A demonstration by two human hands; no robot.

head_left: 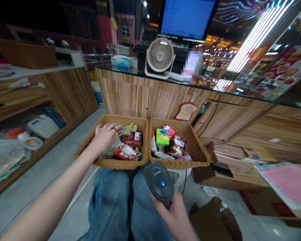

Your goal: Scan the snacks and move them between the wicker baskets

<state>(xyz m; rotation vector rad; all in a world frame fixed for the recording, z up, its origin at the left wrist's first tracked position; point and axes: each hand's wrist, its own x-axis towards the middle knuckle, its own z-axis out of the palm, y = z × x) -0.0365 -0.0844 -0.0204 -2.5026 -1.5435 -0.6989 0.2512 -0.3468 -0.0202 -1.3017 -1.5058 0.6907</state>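
My left hand (pixel 106 135) reaches over the left side of a wicker basket (pixel 110 163), its fingers stretched out above snack packets. I cannot tell whether the fingertips touch them. In that basket lie a red-and-white packet (pixel 127 152), a dark red packet (pixel 132 138) and a yellow-and-blue one (pixel 129 129). My right hand (pixel 174 214) is closed around the handle of a dark grey barcode scanner (pixel 159 182) with a blue light lit on top. Just beyond the scanner stands a second wicker basket (pixel 198 163), holding a bright green packet (pixel 162 137) and several other packages.
A wooden counter (pixel 125 93) stands beyond the baskets, carrying a white fan (pixel 160 55) and a monitor (pixel 188 18). Cardboard boxes (pixel 230 177) with a black phone (pixel 222 169) are at right. A shelf unit (pixel 70 90) stands at left. Both baskets sit right before my knees (pixel 110 201).
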